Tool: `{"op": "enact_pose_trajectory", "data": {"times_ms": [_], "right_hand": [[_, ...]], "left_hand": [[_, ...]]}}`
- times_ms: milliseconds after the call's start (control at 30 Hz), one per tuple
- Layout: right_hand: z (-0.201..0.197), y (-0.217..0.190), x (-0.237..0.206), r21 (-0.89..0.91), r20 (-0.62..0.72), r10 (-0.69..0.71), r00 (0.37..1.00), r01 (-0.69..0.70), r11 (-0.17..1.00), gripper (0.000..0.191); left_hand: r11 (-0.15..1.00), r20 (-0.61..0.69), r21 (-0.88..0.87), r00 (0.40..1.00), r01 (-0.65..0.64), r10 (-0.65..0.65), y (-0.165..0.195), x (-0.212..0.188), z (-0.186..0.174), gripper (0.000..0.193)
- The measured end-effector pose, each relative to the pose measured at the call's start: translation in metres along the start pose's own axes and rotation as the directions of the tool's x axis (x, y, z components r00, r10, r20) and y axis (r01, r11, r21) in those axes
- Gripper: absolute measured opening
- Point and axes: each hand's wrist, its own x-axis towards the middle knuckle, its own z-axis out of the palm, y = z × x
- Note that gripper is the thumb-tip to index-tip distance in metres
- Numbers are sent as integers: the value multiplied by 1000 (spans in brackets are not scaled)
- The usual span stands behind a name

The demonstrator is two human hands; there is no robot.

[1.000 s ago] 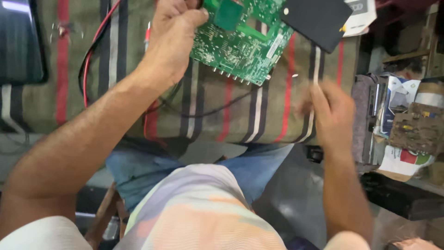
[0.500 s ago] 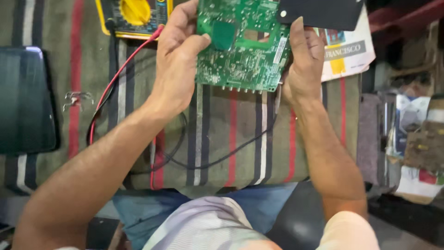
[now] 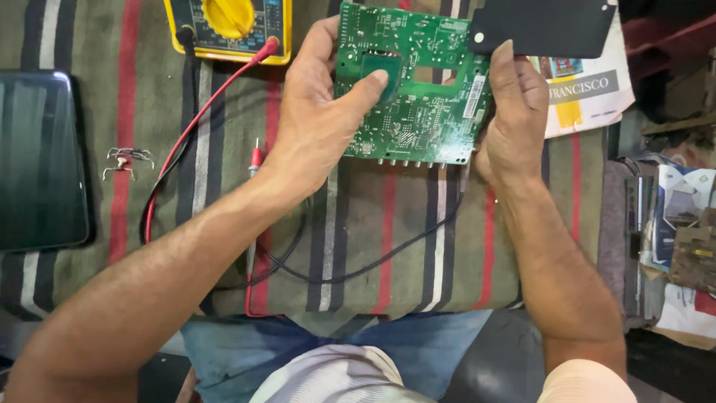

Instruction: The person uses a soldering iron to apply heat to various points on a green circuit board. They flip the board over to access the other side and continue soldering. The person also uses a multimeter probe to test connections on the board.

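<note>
With the green circuit board (image 3: 414, 89) gripped only at its edges by the fingers of the left hand (image 3: 321, 112) and right hand (image 3: 514, 119), it could be flexed or dropped onto the black and red probe leads (image 3: 335, 272) lying near on the striped bench (image 3: 418, 224)

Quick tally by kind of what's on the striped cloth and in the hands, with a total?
Green circuit board, held by left hand and right hand: 1
Yellow multimeter: 1
Test leads, red and black: 2
Dark tablet: 1
Black flat panel: 1
Printed paper: 1
Small wire-legged components: 2
Total: 9
</note>
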Motion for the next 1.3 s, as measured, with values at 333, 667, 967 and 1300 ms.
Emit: {"op": "enact_pose_trajectory", "data": {"times_ms": [333, 667, 967, 1300], "right_hand": [[2, 2, -5, -18, 47, -22, 999, 23, 1000, 34], [9, 8, -14, -53, 47, -49, 998, 51, 997, 33], [5, 12, -13, -60, 26, -75, 997, 76, 995, 34], [2, 10, -11, -52, -51, -30, 998, 28, 998, 36]], "left_hand": [[961, 13, 167, 975, -221, 222, -2, 2, 2, 54], [884, -80, 424, 964, -196, 253, -9, -2, -3, 60], [880, -27, 411, 962, -237, 271, -17, -2, -4, 54], [839, 28, 449, 943, -307, 330, -20, -3, -5, 60]]}}
